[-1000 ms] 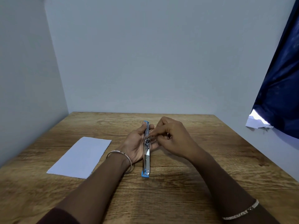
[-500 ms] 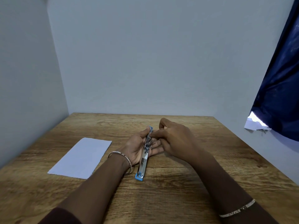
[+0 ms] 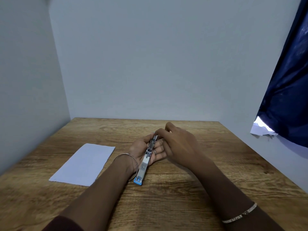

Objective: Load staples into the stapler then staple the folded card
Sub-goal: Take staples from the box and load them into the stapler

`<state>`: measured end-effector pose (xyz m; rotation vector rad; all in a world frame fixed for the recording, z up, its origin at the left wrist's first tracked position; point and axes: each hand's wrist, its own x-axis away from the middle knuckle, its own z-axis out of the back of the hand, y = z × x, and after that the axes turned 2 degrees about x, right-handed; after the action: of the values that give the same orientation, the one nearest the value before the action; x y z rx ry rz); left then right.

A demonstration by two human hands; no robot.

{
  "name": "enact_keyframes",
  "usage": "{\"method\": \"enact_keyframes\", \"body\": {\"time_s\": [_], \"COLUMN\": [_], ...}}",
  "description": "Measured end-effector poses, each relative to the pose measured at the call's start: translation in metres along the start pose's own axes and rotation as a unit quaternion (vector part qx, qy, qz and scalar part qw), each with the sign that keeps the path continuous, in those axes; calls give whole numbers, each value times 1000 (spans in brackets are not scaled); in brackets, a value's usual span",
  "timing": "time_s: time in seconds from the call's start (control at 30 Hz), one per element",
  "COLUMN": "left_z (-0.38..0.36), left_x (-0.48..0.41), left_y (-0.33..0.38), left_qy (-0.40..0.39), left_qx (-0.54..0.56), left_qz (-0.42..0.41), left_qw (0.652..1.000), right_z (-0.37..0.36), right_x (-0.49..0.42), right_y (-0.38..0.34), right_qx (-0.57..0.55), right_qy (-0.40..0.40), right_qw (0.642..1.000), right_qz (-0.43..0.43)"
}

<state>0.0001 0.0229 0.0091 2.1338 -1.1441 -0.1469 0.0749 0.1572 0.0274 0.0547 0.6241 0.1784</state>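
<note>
A metal stapler [image 3: 145, 161] with light-blue ends lies swung open along my left hand [image 3: 143, 148], which cups it palm up over the middle of the wooden table [image 3: 183, 194]. Its near blue end points at me and rests low by my wrist. My right hand [image 3: 179, 144] comes in from the right, its fingertips pinched at the stapler's far end. Whether staples sit between those fingertips is hidden. The folded white card [image 3: 84, 164] lies flat on the table to the left, apart from both hands.
Grey-white walls close the table at the back and on the left. A dark blue curtain [image 3: 286, 90] hangs at the right, with a torn bit of white paper [image 3: 262, 130] under its lower edge.
The stapler has tilted, its near end swinging left toward my left wrist. My right fingertips have slid up from the stapler's middle to its far end.
</note>
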Motion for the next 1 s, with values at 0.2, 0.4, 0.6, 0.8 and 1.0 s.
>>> {"method": "enact_keyframes", "body": {"time_s": [0.2,0.4,0.6,0.8,1.0], "left_z": [3,5,4,4,3], "left_x": [-4,-4,-4,-3,-2], "left_y": [0,0,0,1,-1], "left_qy": [-33,-23,-26,-35,-19], "left_qx": [18,20,32,24,-3], "left_qz": [-1,-7,5,-5,-15], "left_qw": [999,1000,999,999,1000], "right_z": [3,11,-5,-14,-17], "right_x": [2,2,0,1,1], "right_y": [11,2,-4,-9,-9], "right_qx": [-145,-347,-348,-403,-398], "right_qy": [51,46,36,20,41], "right_qw": [985,936,932,901,897], "right_qz": [-77,-50,-91,-159,-185]}}
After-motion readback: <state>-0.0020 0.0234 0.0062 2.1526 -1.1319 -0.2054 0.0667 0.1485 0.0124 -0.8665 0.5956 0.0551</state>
